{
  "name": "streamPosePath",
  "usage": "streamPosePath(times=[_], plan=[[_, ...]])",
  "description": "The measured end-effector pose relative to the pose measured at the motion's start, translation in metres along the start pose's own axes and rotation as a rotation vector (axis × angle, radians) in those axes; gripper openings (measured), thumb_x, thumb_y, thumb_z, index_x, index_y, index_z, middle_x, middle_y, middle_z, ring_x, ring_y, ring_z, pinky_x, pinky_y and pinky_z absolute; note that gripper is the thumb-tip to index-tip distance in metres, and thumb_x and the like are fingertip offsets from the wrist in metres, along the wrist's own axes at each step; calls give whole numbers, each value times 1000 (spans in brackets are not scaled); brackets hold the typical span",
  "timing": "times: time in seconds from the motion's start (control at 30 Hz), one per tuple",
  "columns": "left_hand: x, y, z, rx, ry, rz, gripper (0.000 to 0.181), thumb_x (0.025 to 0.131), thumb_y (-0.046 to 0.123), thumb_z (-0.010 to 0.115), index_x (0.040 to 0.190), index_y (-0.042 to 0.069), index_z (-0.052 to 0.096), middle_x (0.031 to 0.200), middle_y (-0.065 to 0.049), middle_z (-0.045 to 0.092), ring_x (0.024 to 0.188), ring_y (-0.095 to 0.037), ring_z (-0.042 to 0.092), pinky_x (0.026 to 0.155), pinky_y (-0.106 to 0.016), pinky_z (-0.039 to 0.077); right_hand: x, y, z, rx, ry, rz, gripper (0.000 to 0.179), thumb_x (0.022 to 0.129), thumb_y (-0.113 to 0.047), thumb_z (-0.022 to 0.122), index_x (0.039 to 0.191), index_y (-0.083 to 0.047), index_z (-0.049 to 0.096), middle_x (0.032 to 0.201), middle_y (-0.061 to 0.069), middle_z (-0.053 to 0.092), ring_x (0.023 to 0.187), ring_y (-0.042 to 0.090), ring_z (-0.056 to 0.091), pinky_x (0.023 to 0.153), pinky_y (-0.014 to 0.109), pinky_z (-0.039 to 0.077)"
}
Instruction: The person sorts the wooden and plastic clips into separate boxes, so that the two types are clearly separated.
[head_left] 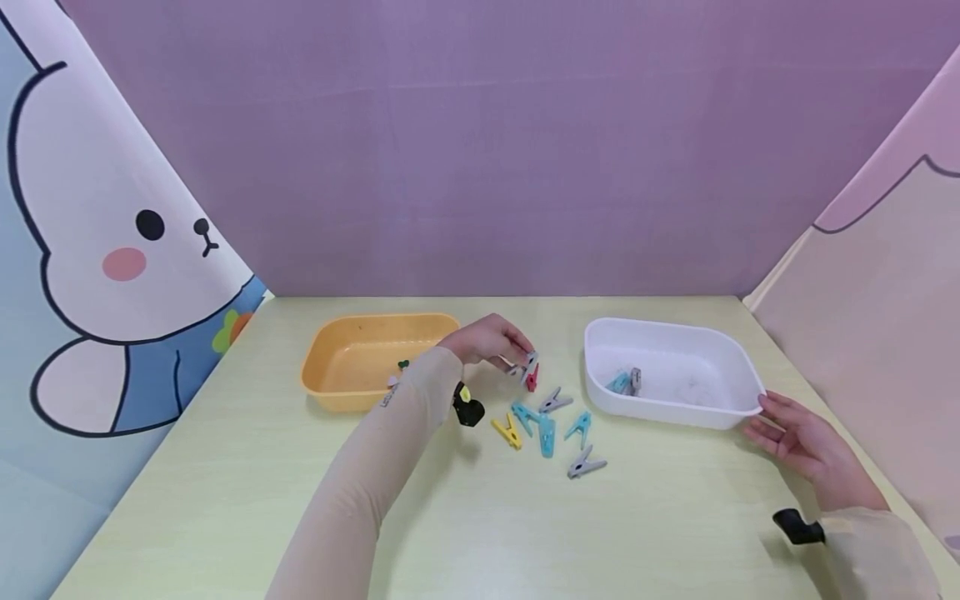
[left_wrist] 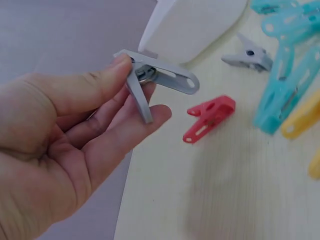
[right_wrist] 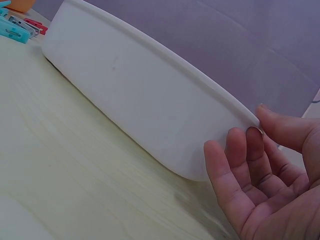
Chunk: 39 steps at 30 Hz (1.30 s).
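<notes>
In the left wrist view, my left hand [left_wrist: 75, 120] pinches a grey clothespin [left_wrist: 162, 66] between thumb and fingers. A red clothespin [left_wrist: 212, 117] lies on the table just beyond those fingertips. My right hand [head_left: 806, 437] grips the near right corner of a white basin [head_left: 660, 408], thumb at the rim and fingers against the outer wall. Inside that basin lie a blue clothespin [head_left: 618, 382] and a grey one beside it. Between the hands, a yellow clothespin [head_left: 507, 432], several blue clothespins [head_left: 547, 437] and grey clothespins [head_left: 585, 463] are scattered on the table.
An orange basin [head_left: 330, 396] stands at the left, partly hidden by my left sleeve [head_left: 390, 467], with a few small items showing inside. A purple backdrop [head_left: 510, 167] rises behind the table [head_left: 487, 533], with printed panels on both sides.
</notes>
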<state>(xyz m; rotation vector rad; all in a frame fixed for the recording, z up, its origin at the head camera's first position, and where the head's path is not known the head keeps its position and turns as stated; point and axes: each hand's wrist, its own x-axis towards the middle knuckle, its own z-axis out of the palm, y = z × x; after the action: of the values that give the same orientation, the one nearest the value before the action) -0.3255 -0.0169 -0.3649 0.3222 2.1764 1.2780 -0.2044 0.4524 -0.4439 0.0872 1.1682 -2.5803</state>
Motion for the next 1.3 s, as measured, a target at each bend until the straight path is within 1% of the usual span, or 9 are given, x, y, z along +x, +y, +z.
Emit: streamPosePath(times=[0.2,0.4,0.5,0.57,0.7,0.77,0.9,1.07,1.3], plan=[[6,3,3,-101,13,25,28,94,0,66,122,-2,67,112,-11,69,92,-20,66,84,-32,60,0,-1,2,5,5,1,30,105,-2,42,98,-6,71,94,10,72,84,26,71,80,42,61],[13,6,7,-229,27,25,29,93,0,67,122,-1,67,112,-12,69,88,-19,65,85,-32,59,1,-1,3,-3,3,-2,30,105,-2,42,98,-6,71,94,10,72,83,26,71,80,42,61],[15,8,11,-294,48,30,28,94,1,66,122,-1,67,112,-12,68,94,-22,66,86,-33,59,1,-2,3,-4,-2,-2,30,105,-1,42,98,-5,71,94,10,72,84,26,71,81,42,61],[17,10,14,-351,63,35,29,95,1,65,124,-2,65,113,-14,68,103,-29,66,87,-34,59,1,-2,3,-2,-2,-1,30,105,-1,42,99,-5,71,94,10,72,83,26,71,81,42,61],[23,12,20,-467,99,37,30,96,-2,63,126,-4,63,115,-16,67,115,-38,62,85,-34,59,1,-2,2,0,2,0,29,105,-1,42,98,-5,71,94,10,72,83,26,71,81,42,61],[25,13,23,-514,109,36,31,95,-3,62,127,-5,62,116,-17,67,118,-39,60,85,-34,59,1,-1,2,1,1,2,30,105,-2,42,98,-6,71,94,10,72,84,26,71,81,42,61],[29,16,30,-575,118,44,34,95,-4,63,129,-6,61,116,-18,67,121,-40,58,88,-35,58,1,-1,1,3,-3,0,30,105,-2,41,98,-6,71,95,10,73,84,26,71,81,43,61],[32,22,40,-614,159,61,33,94,-3,65,127,-6,63,112,-16,69,117,-37,61,88,-35,58,0,-1,2,6,-5,2,30,106,-2,41,98,-6,70,95,10,73,84,27,71,81,43,61],[39,30,58,-680,211,76,29,91,-6,66,120,-7,66,107,-16,71,102,-28,69,84,-34,59,0,0,1,7,-14,4,31,106,-2,41,98,-5,71,95,10,73,84,26,71,81,42,61]])
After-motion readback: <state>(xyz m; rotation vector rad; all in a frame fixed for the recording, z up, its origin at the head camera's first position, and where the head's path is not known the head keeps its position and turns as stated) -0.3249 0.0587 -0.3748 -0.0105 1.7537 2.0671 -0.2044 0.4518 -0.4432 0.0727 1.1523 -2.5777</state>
